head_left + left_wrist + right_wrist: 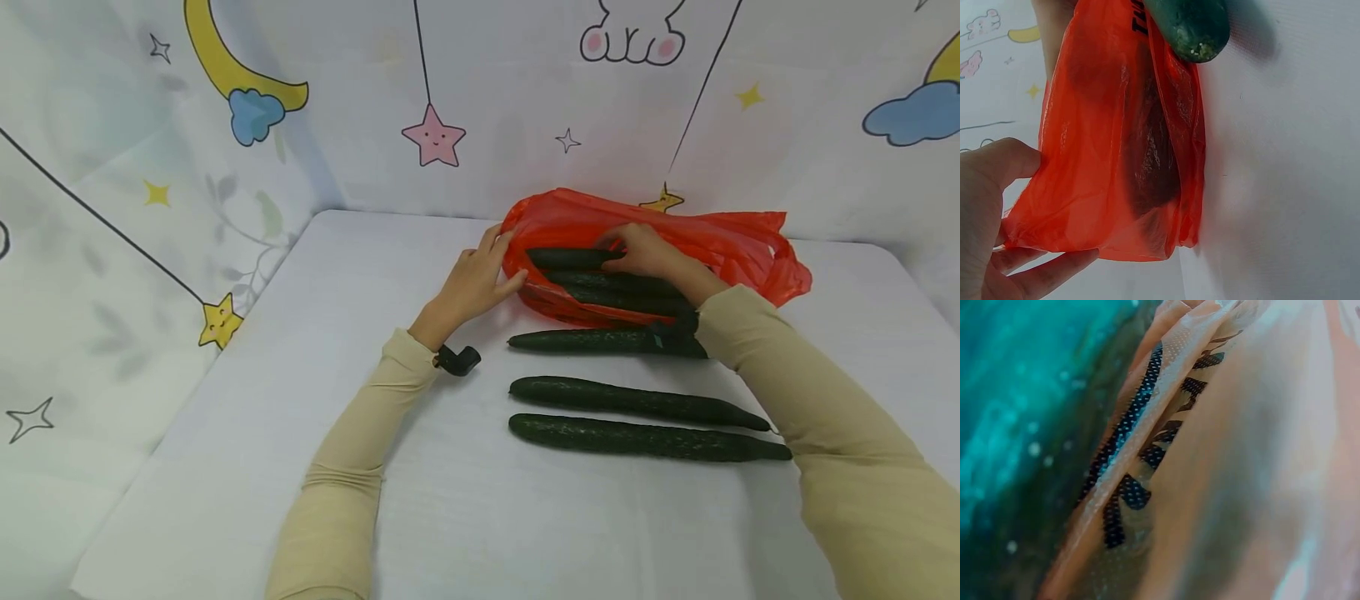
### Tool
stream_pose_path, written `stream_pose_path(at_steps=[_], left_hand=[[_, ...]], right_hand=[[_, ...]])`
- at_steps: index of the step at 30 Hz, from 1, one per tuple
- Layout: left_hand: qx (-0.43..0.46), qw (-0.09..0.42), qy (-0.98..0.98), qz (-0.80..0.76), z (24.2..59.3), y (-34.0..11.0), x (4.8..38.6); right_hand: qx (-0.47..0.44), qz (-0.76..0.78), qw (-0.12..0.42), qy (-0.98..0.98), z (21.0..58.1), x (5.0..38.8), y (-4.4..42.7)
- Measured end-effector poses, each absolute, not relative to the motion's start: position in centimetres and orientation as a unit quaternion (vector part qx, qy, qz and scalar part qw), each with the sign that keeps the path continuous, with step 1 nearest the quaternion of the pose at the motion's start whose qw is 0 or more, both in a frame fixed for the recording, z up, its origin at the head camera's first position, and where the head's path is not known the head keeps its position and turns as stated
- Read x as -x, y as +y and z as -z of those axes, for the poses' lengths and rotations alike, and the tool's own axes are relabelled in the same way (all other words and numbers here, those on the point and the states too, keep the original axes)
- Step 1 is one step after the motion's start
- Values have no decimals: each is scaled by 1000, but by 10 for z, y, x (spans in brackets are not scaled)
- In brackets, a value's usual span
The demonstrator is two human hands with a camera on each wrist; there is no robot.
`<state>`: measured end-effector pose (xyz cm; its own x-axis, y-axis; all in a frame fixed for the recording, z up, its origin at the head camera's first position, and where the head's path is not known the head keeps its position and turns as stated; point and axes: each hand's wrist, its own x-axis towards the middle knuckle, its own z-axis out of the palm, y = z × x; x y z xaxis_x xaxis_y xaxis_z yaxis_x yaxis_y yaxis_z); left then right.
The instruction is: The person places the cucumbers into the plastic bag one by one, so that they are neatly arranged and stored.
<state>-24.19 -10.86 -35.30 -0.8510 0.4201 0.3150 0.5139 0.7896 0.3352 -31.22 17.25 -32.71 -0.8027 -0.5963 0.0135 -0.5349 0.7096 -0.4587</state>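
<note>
A red plastic bag (570, 218) lies on its side at the back of the table with several dark green cucumbers (630, 292) inside. My left hand (472, 283) holds the bag's left end, its thumb and fingers on either side of the plastic in the left wrist view. Reaching into the bag, my right hand (637, 250) grips the rearmost cucumber (562, 258); its fingertips are partly hidden. Close up in the right wrist view are a blurred cucumber (1016, 450) and the bag's printed plastic (1210, 487).
Three cucumbers lie side by side in front of the bag: a back one (577, 341), partly behind the right wrist, a middle one (637, 400) and a front one (645, 439). A white cloth (480, 517) covers the table. A patterned backdrop (360, 125) hangs behind.
</note>
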Motion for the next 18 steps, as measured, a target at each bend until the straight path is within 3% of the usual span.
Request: stream_pose_path(at_steps=[18], left_hand=[[250,113,-939,209,354,-108,242]], right_hand=[[304,252,32,918,331,307,188]])
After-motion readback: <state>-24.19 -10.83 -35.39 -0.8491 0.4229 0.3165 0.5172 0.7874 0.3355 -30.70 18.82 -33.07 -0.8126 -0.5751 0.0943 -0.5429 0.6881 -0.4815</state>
